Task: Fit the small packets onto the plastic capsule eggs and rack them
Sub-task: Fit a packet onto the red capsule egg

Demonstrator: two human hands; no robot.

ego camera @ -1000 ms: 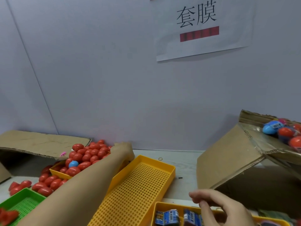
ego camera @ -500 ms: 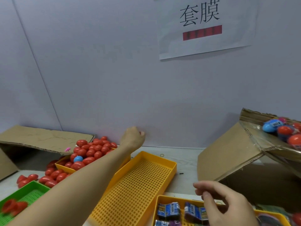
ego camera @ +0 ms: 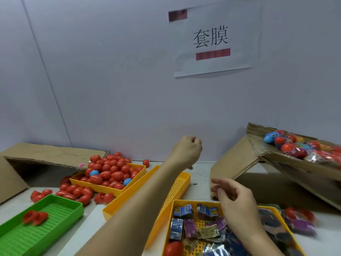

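Change: left hand (ego camera: 186, 151) has lifted off the heaped eggs and now hangs above the empty yellow tray (ego camera: 147, 193).
Red capsule eggs (ego camera: 110, 170): piled just left of that tray.
Packets (ego camera: 193, 226): in the tray to its right.
Left fingers: curled tight; contents cannot be told.
Right hand (ego camera: 238, 204): fingers loosely spread, holding nothing, over the packets.

Soft, even light fills the scene, bright enough to show colours plainly, with no hard glare. The pale grey wall (ego camera: 110, 80) carries a faint shadow behind the raised left hand (ego camera: 187, 151). Deep shade sits under the tilted brown cardboard box (ego camera: 238, 163). Red plastic pieces in the green perforated tray (ego camera: 55, 217) smear with motion blur. Straight lines bow towards the edges.
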